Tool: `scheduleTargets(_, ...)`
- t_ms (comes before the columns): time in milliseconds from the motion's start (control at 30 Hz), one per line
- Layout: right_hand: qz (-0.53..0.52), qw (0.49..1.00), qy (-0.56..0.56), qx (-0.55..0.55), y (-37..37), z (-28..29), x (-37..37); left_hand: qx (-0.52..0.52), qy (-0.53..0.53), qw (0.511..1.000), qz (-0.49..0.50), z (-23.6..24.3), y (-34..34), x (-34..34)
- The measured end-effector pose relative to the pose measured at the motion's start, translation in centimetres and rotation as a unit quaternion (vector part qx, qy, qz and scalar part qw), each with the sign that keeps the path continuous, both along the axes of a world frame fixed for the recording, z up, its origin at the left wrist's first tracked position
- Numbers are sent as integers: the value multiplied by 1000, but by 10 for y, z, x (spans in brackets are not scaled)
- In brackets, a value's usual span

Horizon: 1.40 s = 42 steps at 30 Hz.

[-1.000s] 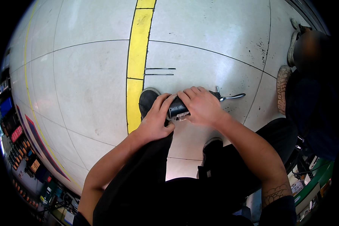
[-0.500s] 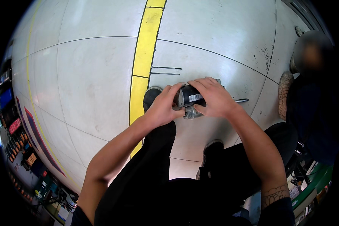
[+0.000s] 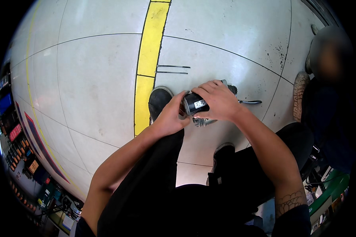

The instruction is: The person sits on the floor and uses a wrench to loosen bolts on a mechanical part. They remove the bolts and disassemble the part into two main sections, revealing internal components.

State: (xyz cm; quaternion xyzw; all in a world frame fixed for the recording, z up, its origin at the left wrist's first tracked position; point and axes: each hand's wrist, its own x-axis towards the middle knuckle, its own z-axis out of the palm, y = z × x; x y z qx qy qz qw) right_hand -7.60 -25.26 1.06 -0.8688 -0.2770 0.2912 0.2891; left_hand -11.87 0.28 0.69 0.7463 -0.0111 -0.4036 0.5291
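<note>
A starter motor with a black cylindrical body (image 3: 195, 103) and a white label is held low above the floor between my two hands. My right hand (image 3: 218, 98) wraps over the black body from the right, fingers on top and thumb below. Around the left end of the body, my left hand (image 3: 173, 114) curls its fingers and thumb; what lies inside that grip is mostly hidden. Below the body shows a smaller silver metal part (image 3: 201, 121). At the far right end, a dark, ridged part (image 3: 233, 90) sticks out past my right hand.
Two thin dark rods (image 3: 173, 69) lie beside the yellow floor stripe (image 3: 148, 59). A metal tool handle (image 3: 251, 102) rests right of the motor. Another person (image 3: 328, 98) crouches at the right. My shoe (image 3: 160, 102) stands just left of my hands.
The black body has tilted, and its labelled end has turned a little. My left thumb has come away from the silver part, and the left hand has dropped slightly toward me.
</note>
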Motion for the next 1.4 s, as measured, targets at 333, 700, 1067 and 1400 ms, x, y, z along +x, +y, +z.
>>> scheduleTargets(333, 40, 998, -53, 1, 3, -16, -3, 162, -138, 972, -96, -3, -12, -14)
scheduleTargets(700, 11, 999, -32, -1, 9, -16, 6, 150, -156, 973, -76, -8, -12, -14)
scheduleTargets(1067, 7, 1000, -22, -9, 12, -19, 8, 150, -129, 978, -71, -9, -13, -12)
scheduleTargets(1400, 8, 1000, -8, -26, 14, -18, 10, 154, -141, 976, -66, -14, -16, -13)
